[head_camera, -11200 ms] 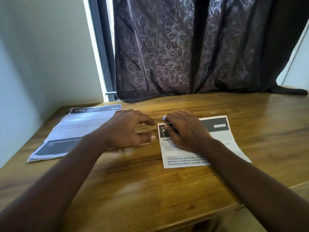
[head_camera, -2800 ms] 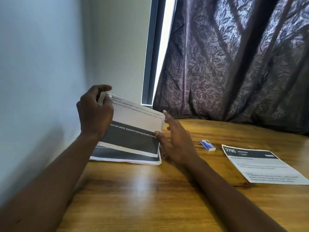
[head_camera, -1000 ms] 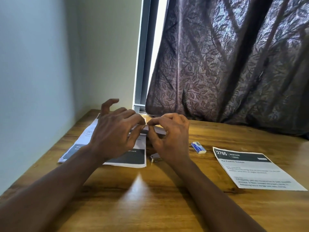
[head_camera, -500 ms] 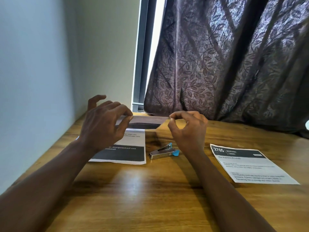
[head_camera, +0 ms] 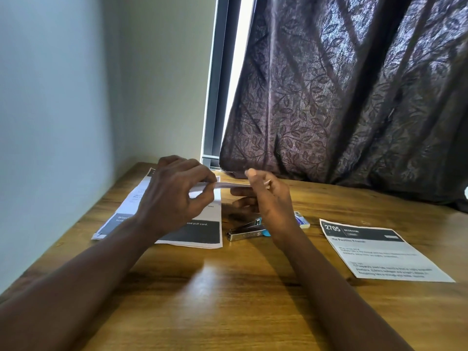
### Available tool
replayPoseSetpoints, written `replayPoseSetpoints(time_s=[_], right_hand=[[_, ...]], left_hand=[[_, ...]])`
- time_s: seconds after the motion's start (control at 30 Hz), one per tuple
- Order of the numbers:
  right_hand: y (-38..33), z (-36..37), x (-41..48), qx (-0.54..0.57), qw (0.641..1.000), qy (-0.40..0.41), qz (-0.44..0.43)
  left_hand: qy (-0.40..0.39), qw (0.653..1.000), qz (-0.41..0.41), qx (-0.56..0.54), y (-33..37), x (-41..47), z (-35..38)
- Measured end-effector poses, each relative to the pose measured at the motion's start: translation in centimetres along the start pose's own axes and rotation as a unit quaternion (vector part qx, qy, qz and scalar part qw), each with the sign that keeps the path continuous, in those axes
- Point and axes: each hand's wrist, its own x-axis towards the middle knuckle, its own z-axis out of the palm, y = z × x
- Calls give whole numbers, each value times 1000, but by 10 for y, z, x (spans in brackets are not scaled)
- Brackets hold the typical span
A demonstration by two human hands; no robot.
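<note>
My left hand (head_camera: 172, 198) pinches one end of a printed sheet (head_camera: 229, 184), held edge-on above the table. My right hand (head_camera: 266, 198) holds the sheet's other end, thumb on top and fingers under it. Below them a stack of printed sheets (head_camera: 197, 234) lies flat at the table's left. A metal stapler (head_camera: 244, 231) with a blue tip lies just right of that stack, partly hidden by my right wrist. A small staple box (head_camera: 302, 221) lies behind my right wrist.
A single printed page headed 2705 (head_camera: 379, 252) lies on the wooden table (head_camera: 240, 300) at the right. A dark leaf-patterned curtain (head_camera: 342, 97) hangs behind, touching the table's far edge. A pale wall (head_camera: 63, 122) borders the table on the left.
The lifted sheet has tilted to nearly edge-on. My right hand has turned so its thumb lies on top and its fingers reach under the sheet. The view shifted slightly.
</note>
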Motion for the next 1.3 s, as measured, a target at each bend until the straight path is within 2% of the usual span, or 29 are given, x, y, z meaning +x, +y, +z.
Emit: replayPoseSetpoints(time_s=[0.1, 0.27, 0.53, 0.73, 0.8, 0.87, 0.97, 1.03, 1.1, 1.17, 1.3], right_hand=[[4, -3, 2, 2, 997, 69, 18], [-7, -9, 1, 125, 990, 55, 46], [-4, -23, 8, 192, 975, 92, 60], [0, -27, 14, 234, 960, 152, 30], [-1, -35, 16, 237, 956, 174, 10], [-1, -40, 16, 216, 964, 157, -1], [0, -35, 14, 197, 976, 89, 3], [-1, -29, 13, 193, 980, 52, 3], [-3, -27, 11, 187, 982, 28, -2], [-5, -25, 8, 169, 986, 8, -9], [-8, -26, 6, 39, 999, -20, -29]], left_hand=[[-13, 1000, 6, 9, 1, -1, 2], [-21, 998, 17, 53, 0, 0, -2], [-35, 995, -8, 93, -16, 0, -17], [-27, 992, -92, 85, -30, -3, -23], [2, 987, -151, 58, -36, -5, -24], [18, 968, -250, 16, -43, -7, -22], [-52, 912, -380, -147, -41, -7, -15], [-115, 862, -430, -241, -35, -7, -11], [-151, 829, -456, -286, -30, -5, -7], [-147, 803, -476, -327, -28, -4, -4], [-59, 763, -505, -399, -33, -2, 2]])
